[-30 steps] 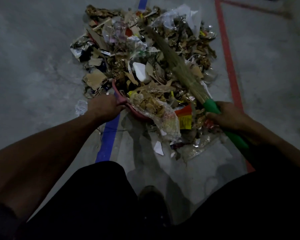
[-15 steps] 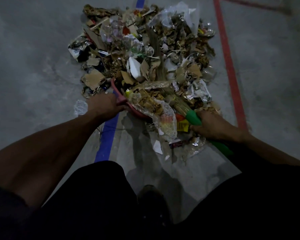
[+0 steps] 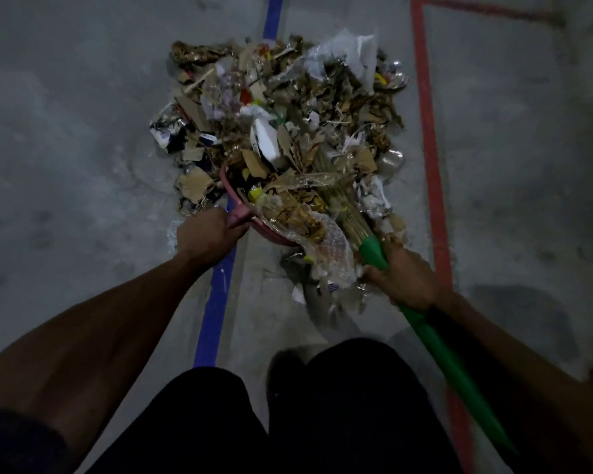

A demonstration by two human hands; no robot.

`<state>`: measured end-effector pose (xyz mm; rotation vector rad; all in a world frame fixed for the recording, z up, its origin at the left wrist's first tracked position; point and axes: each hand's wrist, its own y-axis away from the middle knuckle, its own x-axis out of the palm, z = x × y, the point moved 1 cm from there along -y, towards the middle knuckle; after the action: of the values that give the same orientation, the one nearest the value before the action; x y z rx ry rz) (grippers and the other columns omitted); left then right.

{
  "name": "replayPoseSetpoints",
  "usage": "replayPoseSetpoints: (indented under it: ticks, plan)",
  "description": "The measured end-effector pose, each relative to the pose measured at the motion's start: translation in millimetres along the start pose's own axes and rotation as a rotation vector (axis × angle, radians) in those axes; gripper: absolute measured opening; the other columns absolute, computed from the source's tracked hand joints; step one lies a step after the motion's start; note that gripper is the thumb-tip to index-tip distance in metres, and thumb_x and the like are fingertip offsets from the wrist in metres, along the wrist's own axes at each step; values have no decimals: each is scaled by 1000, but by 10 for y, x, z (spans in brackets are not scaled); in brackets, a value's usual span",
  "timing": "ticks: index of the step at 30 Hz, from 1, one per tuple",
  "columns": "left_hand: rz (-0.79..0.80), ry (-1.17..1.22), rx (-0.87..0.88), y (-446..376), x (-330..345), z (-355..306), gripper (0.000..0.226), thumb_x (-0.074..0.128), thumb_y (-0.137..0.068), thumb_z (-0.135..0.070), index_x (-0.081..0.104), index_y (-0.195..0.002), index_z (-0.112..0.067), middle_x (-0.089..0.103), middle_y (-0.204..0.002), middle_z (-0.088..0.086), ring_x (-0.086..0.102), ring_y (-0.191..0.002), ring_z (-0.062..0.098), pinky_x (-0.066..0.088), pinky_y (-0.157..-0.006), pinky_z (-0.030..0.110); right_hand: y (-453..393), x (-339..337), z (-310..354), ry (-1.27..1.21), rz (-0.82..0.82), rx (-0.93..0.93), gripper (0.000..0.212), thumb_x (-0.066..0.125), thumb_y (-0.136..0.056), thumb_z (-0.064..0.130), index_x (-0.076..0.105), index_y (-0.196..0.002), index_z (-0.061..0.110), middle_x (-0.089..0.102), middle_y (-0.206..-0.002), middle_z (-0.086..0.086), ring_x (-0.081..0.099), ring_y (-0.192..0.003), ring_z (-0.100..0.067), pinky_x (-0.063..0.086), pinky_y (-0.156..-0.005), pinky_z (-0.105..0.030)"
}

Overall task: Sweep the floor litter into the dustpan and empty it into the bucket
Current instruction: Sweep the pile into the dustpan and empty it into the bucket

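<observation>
A wide heap of litter [image 3: 288,107], cardboard scraps, plastic film and paper, covers the grey floor ahead of me. My left hand [image 3: 206,234] grips the handle of a pink dustpan [image 3: 235,200], whose pan is mostly buried under scraps and a piece of bubble wrap [image 3: 329,258]. My right hand [image 3: 403,278] grips the green handle of a straw broom [image 3: 346,217]. The broom's bristles lie in the litter just right of the dustpan. No bucket is in view.
A blue floor line [image 3: 216,302] runs from the heap back toward my feet. A red floor line [image 3: 428,131] borders the heap on the right. My dark-clothed legs [image 3: 288,415] fill the bottom of the view. Bare concrete lies left and right.
The broom has swung from lying across the heap toward me, its bristles dragging litter against the dustpan. My right hand moved in closer. My left hand has kept its hold on the dustpan.
</observation>
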<state>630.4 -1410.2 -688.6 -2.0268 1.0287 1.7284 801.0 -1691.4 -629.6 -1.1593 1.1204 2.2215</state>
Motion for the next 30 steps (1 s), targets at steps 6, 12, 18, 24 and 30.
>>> replayPoseSetpoints:
  ticks: [6, 12, 18, 24, 30]
  plan:
    - [76, 29, -55, 506, -1327, -357, 38, 55, -88, -62, 51, -79, -25, 47, -66, -3, 44, -57, 15, 25, -49, 24, 855, -1131, 486, -45, 42, 37, 43, 58, -93, 37, 48, -126, 10, 61, -114, -19, 62, -98, -35, 51, -81, -40]
    - [104, 83, -114, 1266, -2741, -701, 40, 55, -87, -62, 49, -74, -24, 48, -67, -2, 48, -64, 21, 32, -53, 27, 1882, -2322, 1078, -47, 42, 67, 42, 56, -94, 36, 50, -126, 11, 61, -118, -17, 61, -104, -35, 49, -83, -37]
    - [134, 108, -162, 2009, -3776, -784, 42, 57, -88, -57, 52, -71, -20, 56, -72, 4, 61, -73, 27, 37, -58, 27, 2892, -2919, 1543, -113, 47, 103, 40, 60, -90, 34, 52, -124, 15, 65, -111, -17, 63, -96, -32, 48, -74, -34]
    - [125, 128, -96, 2756, -4315, -649, 40, 60, -88, -49, 61, -79, -11, 60, -76, 8, 64, -77, 31, 38, -60, 28, 3901, -2851, 1856, -173, -31, 171, 38, 63, -88, 33, 56, -122, 18, 66, -107, -12, 63, -95, -31, 39, -67, -29]
    - [134, 123, -19, 3370, -4582, -448, 39, 62, -86, -49, 64, -79, -10, 62, -75, 10, 64, -76, 32, 43, -62, 31, 4782, -2626, 2061, -266, -86, 243, 42, 65, -87, 30, 56, -126, 18, 65, -109, -10, 62, -98, -29, 36, -69, -25]
